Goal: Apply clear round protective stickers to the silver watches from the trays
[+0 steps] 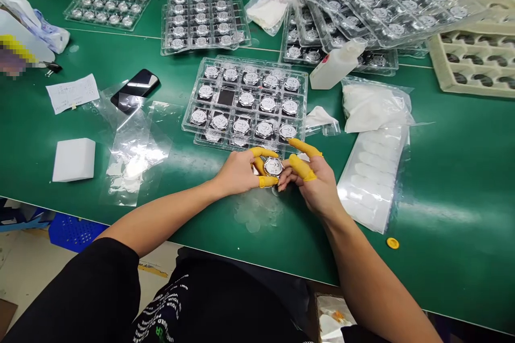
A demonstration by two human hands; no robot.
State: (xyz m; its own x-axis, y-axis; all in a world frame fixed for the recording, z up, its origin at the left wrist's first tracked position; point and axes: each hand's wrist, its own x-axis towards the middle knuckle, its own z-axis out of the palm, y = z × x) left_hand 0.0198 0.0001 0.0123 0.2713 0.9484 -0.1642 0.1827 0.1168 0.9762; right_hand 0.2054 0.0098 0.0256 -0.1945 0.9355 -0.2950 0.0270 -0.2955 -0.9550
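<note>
A round silver watch case (273,166) with printing on its face is gripped between the thumb and fingers of my left hand (241,171), which wear yellow finger cots. My right hand (317,185) is just right of it, two yellow-cotted fingers apart and the bare fingers curled beside the watch case. Whether those bare fingers touch it is hard to see. Directly beyond my hands lies a clear plastic tray (244,112) of similar watch cases, stacked on another tray. One compartment (226,97) in its middle row shows only dark backing.
A phone (135,89), paper slip (73,93), white block (74,159) and clear bags (132,155) lie left. On the right are a white bottle (336,66), a bag of white pads (372,177) and a yellow finger cot (392,243). Stacked trays (386,0) stand behind.
</note>
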